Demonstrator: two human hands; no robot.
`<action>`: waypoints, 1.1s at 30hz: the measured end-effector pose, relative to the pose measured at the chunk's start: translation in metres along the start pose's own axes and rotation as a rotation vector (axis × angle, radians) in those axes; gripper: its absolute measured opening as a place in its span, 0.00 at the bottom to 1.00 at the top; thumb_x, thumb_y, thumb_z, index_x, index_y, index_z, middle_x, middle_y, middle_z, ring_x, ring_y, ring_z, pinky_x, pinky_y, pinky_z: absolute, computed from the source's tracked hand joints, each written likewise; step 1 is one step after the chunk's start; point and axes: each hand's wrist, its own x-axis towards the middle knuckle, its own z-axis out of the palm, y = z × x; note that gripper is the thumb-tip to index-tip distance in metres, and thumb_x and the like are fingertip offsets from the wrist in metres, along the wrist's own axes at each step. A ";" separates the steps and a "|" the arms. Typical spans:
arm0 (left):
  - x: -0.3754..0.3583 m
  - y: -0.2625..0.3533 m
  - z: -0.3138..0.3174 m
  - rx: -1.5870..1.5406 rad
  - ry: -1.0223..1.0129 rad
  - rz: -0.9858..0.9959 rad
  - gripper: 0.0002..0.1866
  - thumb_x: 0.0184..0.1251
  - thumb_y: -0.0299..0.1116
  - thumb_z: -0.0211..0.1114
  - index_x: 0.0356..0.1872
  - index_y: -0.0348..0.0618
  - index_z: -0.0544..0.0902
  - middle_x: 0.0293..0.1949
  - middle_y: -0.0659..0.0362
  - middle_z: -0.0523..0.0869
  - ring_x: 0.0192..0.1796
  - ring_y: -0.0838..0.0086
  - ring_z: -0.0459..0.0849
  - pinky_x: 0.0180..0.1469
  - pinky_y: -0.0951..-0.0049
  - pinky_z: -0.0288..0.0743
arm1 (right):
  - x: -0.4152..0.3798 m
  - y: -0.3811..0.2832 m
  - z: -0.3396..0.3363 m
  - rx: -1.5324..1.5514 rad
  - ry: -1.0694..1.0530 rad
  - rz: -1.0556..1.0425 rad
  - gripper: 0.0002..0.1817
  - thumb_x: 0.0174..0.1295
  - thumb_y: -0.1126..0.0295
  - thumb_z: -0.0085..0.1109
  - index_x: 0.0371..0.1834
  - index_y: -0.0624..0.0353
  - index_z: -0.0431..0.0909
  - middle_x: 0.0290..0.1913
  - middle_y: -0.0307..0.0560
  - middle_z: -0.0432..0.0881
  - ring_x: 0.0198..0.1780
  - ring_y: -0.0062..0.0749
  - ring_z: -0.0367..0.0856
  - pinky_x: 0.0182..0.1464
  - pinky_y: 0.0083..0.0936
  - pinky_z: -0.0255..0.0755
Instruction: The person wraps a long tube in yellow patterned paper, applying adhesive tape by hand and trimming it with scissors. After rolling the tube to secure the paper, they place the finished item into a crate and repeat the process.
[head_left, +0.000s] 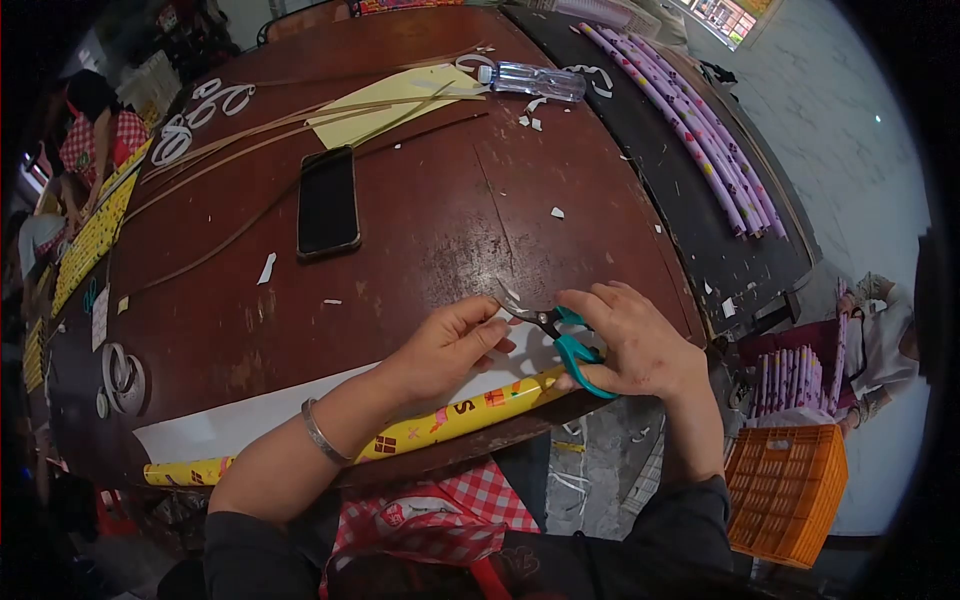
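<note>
Teal-handled scissors (578, 362) are in my right hand (645, 345), blades apart and pointing up and left. A small white scrap shows beside the blades. My left hand (450, 345), with a bracelet on its wrist, is closed near the blade tips; what its fingers hold, if anything, is too small to name. Beneath both hands, along the near table edge, lies a roll of yellow patterned paper (435, 425), its white sheet (215, 425) spread out behind it. My left forearm hides part of the roll.
On the brown table (420, 220) are a black phone (328, 202), a plastic bottle (535, 82), thin strips and yellow paper (385, 105). Purple patterned rolls (690, 130) lie at the right. People sit at far left and right; an orange crate (785, 490) stands lower right.
</note>
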 end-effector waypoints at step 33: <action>0.002 -0.009 -0.003 -0.054 -0.024 -0.021 0.15 0.78 0.40 0.59 0.54 0.39 0.80 0.45 0.60 0.85 0.48 0.79 0.84 0.53 0.75 0.79 | 0.115 0.077 0.005 -0.064 0.042 0.023 0.19 0.57 0.66 0.68 0.49 0.61 0.75 0.44 0.59 0.81 0.52 0.57 0.79 0.53 0.45 0.74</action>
